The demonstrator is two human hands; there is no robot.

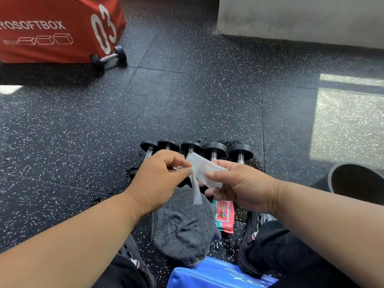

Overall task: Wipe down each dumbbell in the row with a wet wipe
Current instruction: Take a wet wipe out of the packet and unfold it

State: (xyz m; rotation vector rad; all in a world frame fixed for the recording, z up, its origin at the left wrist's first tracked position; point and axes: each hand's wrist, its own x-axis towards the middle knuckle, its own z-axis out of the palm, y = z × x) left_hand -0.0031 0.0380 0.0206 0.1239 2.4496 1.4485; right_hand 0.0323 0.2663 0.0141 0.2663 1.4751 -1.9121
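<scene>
- While the wet wipe [204, 173] is held above the floor between both hands, we judge the step in hand to be unfolding it; no dumbbell is being touched.
- Left hand [160, 179]: thumb and fingertips pinch one edge of the wipe, from which a narrow flap hangs down; right hand [239, 186]: thumb pressed on top, fingers curled beneath, gripping the folded body.
- Row of dumbbells [196, 148]: five black heads visible side by side on the speckled floor [187, 96], just beyond the hands; near ends hidden behind hands and wipe; the floor around them looks wet.
- Wipe packet [224, 217]: lying near the right wrist, beside a grey towel [182, 225]; a blue pack [207, 275] nearer us.
- Stray dumbbell [109, 58]: well apart, against a red soft box [52, 28]; we cannot tell whether it counts in the row.
- Advice: we should draw the edges apart gently so the sheet opens flat without tearing; then fold it over the palm for a broad face; we would begin at one end of the row and work across, so none is missed.
</scene>
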